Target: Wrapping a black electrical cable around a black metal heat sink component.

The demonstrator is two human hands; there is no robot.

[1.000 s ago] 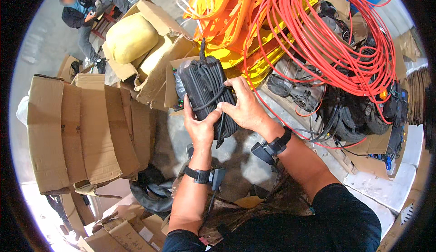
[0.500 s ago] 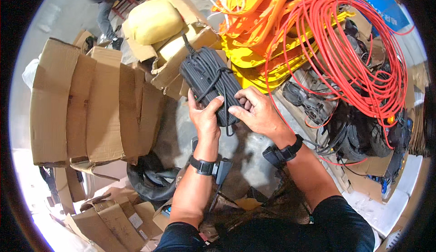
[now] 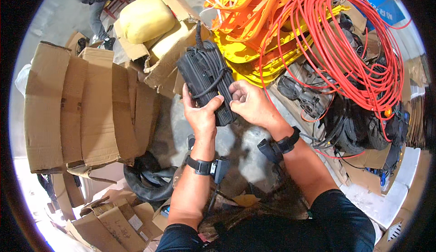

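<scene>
A black ribbed block [image 3: 190, 70] with black cable [image 3: 212, 63] wound around it hangs tilted in front of me. It looks like a power adapter, but its exact kind is unclear. My left hand [image 3: 202, 111] grips its lower end, thumb across the front and fingers behind its left side. At the block's lower right side, my right hand [image 3: 252, 102] is closed, fingers curled and thumb pressed in against a strand of the cable; the fingertips are partly hidden. A stub of thick cable sticks up from the block's top.
Tall cardboard sheets [image 3: 97, 111] stand at the left. Beyond the block sits an open carton [image 3: 179, 36] with a yellow bundle [image 3: 147, 19]. Orange and yellow plastic parts [image 3: 245, 47] and a red cable coil [image 3: 313, 38] are piled right. A person [image 3: 97, 15] sits far left.
My right hand has moved slightly up and left along the block. The cable loop that hung below the block no longer shows there. My left hand keeps its hold.
</scene>
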